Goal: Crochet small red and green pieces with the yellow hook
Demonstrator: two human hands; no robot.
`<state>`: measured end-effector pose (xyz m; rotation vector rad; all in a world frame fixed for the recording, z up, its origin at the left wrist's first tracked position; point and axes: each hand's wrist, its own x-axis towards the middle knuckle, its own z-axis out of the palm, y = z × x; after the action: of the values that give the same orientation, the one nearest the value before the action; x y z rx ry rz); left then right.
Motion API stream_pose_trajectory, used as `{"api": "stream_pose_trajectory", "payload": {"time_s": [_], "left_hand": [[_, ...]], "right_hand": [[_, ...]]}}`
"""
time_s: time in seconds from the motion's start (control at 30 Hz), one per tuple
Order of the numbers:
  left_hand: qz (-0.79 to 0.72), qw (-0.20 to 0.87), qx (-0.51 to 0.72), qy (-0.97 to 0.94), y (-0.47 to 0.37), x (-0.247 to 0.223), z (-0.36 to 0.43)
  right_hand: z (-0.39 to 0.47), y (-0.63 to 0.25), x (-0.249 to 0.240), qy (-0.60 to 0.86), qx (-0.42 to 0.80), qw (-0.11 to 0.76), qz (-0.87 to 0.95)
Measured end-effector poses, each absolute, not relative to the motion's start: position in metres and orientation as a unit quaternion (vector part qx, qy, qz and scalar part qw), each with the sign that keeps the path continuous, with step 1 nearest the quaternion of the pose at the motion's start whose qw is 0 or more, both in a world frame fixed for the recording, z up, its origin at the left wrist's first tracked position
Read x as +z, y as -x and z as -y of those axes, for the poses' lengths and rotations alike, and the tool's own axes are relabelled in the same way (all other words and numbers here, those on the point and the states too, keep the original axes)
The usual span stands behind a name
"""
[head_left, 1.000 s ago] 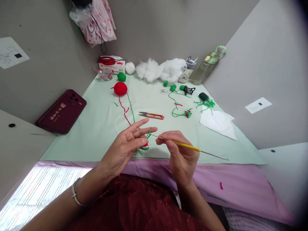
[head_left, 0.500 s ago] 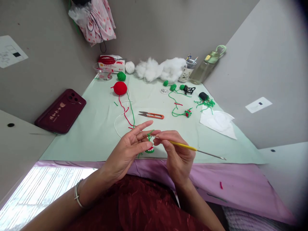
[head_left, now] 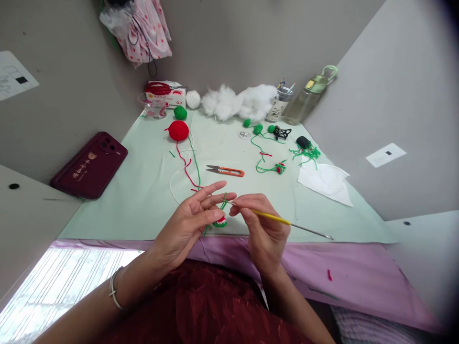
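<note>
My left hand pinches a small crocheted piece, green-edged with white and red, between thumb and fingers. Green yarn passes over its raised index and middle fingers. My right hand grips the yellow handle of a crochet hook; the hook's thin tip meets the green yarn just beside the left fingertips, and its other metal end points to the right. From a red yarn ball and a green yarn ball, strands run down toward my left hand. Orange thread snips lie beyond both hands.
A dark red phone leans at the left. White stuffing, a pen cup and a green bottle stand along the back. Green yarn pieces, a black clip and white paper lie at the right.
The crocheted piece has shifted slightly left and tilted with my left fingers. The green loop at the hook's tip stands more upright, and the hook has moved slightly left.
</note>
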<state>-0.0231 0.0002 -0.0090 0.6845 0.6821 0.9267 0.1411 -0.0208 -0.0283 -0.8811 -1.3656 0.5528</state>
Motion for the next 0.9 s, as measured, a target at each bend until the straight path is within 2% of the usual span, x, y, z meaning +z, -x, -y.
{"api": "stream_pose_trajectory", "payload": {"time_s": [0.37,0.9], "left_hand": [[-0.315,0.788,0.417,-0.327,0.033,-0.01,-0.006],[-0.337,0.738,0.421,-0.406,0.04,-0.007,-0.009]], "right_hand": [[0.02,-0.146,-0.028,0.366,0.291,0.68,0.566],[0.019,-0.153,-0.023,0.361,0.442,0.689,0.448]]}}
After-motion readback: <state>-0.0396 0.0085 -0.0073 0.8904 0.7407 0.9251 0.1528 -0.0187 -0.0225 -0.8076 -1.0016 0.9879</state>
